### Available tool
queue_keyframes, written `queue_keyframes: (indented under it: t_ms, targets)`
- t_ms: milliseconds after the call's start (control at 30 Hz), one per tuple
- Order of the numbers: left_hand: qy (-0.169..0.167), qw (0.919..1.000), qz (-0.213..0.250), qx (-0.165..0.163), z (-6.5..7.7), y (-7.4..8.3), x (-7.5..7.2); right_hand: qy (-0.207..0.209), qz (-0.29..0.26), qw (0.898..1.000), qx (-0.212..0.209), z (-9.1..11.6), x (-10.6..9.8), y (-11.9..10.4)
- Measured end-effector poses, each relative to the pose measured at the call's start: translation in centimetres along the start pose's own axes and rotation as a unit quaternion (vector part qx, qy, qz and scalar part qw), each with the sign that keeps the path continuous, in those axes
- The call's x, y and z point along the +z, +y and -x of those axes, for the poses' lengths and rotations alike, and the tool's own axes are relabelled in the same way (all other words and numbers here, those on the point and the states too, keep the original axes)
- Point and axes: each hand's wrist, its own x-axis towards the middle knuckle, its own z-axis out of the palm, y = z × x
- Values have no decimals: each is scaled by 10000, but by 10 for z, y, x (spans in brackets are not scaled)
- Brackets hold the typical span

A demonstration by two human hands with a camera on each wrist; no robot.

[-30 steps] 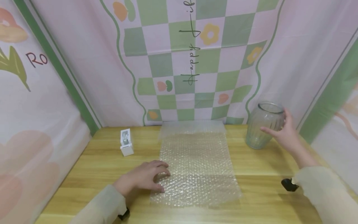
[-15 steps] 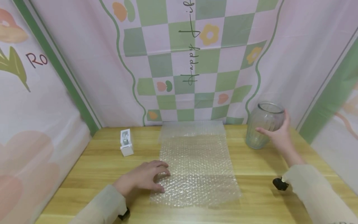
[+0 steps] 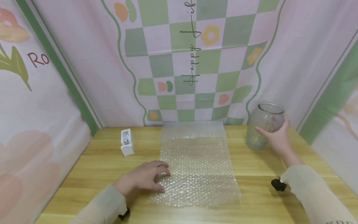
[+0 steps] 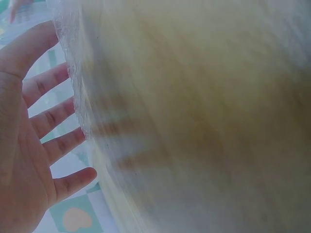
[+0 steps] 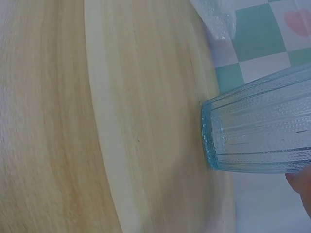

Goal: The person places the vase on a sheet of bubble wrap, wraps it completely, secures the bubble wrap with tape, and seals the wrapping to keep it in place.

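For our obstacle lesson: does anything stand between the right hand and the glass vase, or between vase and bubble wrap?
Nothing visible does: the right hand is at the glass vase, and only tabletop shows between the vase and the bubble wrap. The white box lies on the wrap's opposite side.

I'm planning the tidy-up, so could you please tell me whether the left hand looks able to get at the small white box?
Probably yes: the small white box lies just beyond the left hand, with only wooden tabletop showing between them.

A hand [image 5: 302,190] touches a glass vase [image 5: 262,128] on a table [image 5: 136,111].
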Motion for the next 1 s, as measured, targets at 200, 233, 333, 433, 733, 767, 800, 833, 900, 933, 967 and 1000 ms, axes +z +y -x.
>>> queue_keyframes:
  t_ms: [200,233,333,433,733,767,800,833,900,933,967,1000]
  targets:
    - [28,10000,-25,40,0,1,-1,85,-53,9999,-36,-1,3,0]
    - [30,10000,-21,42,0,1,-1,105,-70,9999,-48,-1,3,0]
    - [26,10000,4,36,-1,1,-1,138,-105,9998,-74,-2,4,-1]
    - [-7,10000,45,-1,-1,0,-1,113,-81,9999,-65,-2,5,-3]
    - [-36,10000,25,-45,-1,0,1,-132,85,9998,-120,5,5,-10]
    - [-32,10000,18,-46,-1,-1,1,-144,98,9997,-144,6,4,-11]
    - [-28,10000,8,-44,-1,0,1,-142,105,9997,-176,7,4,-12]
    - [-26,10000,9,-46,-2,-1,1,-142,109,9996,-214,8,4,-12]
    - [-12,10000,1,-50,-2,-1,1,-132,76,9995,-280,8,4,-14]
    - [-3,10000,-2,-46,-2,-1,1,-123,52,9994,-311,9,4,-14]
    - [2,10000,-1,-44,-2,-1,1,-97,37,9993,-347,9,4,-15]
    - [6,10000,2,-39,-2,-1,1,-82,9,9992,-382,9,4,-16]
